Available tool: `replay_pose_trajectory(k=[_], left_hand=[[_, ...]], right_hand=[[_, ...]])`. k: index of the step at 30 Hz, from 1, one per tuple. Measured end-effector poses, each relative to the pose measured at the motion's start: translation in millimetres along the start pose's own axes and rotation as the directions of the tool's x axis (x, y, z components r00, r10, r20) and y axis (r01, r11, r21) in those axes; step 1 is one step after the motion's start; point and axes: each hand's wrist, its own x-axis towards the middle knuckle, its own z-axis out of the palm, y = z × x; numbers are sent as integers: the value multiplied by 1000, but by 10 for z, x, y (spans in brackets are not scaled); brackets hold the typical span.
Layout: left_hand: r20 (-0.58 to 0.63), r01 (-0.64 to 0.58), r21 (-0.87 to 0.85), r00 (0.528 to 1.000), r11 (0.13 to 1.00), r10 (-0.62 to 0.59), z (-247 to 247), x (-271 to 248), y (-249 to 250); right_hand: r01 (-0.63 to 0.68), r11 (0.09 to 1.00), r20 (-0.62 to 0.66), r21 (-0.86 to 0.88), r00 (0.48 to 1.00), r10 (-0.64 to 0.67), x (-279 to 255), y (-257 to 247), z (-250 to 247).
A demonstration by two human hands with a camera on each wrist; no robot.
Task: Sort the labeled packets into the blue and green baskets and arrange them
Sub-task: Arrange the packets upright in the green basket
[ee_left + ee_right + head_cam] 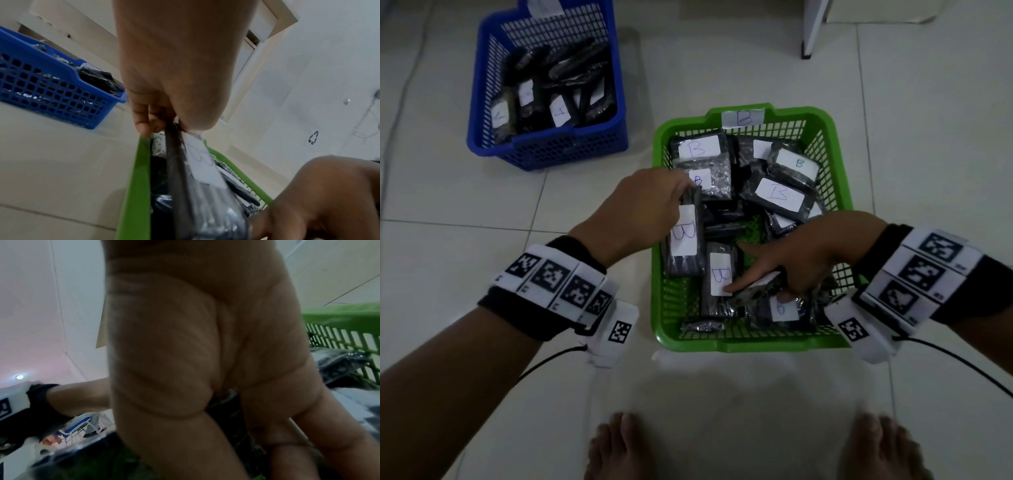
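A green basket (722, 342) tagged B sits in the middle of the tiled floor, holding several black packets with white B labels. My left hand (685, 192) pinches the top edge of one B packet (685, 253) and holds it upright at the basket's left side; the left wrist view shows this pinch (164, 126) on the packet (201, 170). My right hand (760, 284) reaches into the near part of the basket. Its index finger lies across another packet's label (720, 274), and its other fingers curl round a crinkled packet (756, 294). The blue basket (544, 150) at the far left holds several labeled packets.
My bare feet (619, 445) stand just in front of the green basket. A white furniture leg (811, 31) stands at the far right. A thin cable (404, 85) runs along the floor at the left. Bare tiles separate the two baskets.
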Motion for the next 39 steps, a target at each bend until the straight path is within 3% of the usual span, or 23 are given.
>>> replay_pose_trajectory(k=[4, 11, 15, 18, 24, 28, 30, 32, 33, 36, 38, 39], left_hand=[[-105, 30, -117, 994, 993, -42, 55, 17, -34], [-110, 3, -187, 994, 982, -24, 119, 67, -8], [-127, -15, -204, 992, 979, -12, 114, 86, 29], [-132, -27, -242, 991, 970, -6, 135, 95, 60], [-28, -32, -362, 999, 932, 24, 276, 75, 186], [18, 44, -536, 999, 843, -41, 335, 71, 288], [22, 91, -623, 995, 777, -99, 330, 75, 340], [58, 164, -747, 982, 645, -182, 296, 72, 407], [85, 190, -799, 975, 570, -207, 276, 64, 447], [145, 215, -870, 971, 444, -188, 249, 41, 517], [140, 202, -840, 977, 503, -160, 251, 26, 484], [104, 177, -778, 983, 603, -154, 249, 14, 437]], right_hand=[[35, 998, -130, -45, 991, -41, -152, 39, 34], [32, 998, -206, 59, 978, -20, -459, 159, 122], [127, 984, -385, 125, 920, -70, -617, 178, 136], [127, 988, -461, 88, 885, -73, -583, 191, 184], [-48, 999, -434, -15, 900, 37, -527, 192, 297], [-139, 987, -378, 82, 912, 160, -823, 143, 264], [-63, 989, -530, 130, 839, 123, -940, 124, 207], [129, 948, -727, 293, 673, 133, -878, 79, 166], [230, 896, -770, 379, 616, 168, -790, 44, 161], [383, 817, -790, 431, 598, 137, -469, -18, 244], [425, 787, -790, 448, 600, 126, -325, 8, 335], [413, 784, -778, 463, 613, 136, -282, 32, 368]])
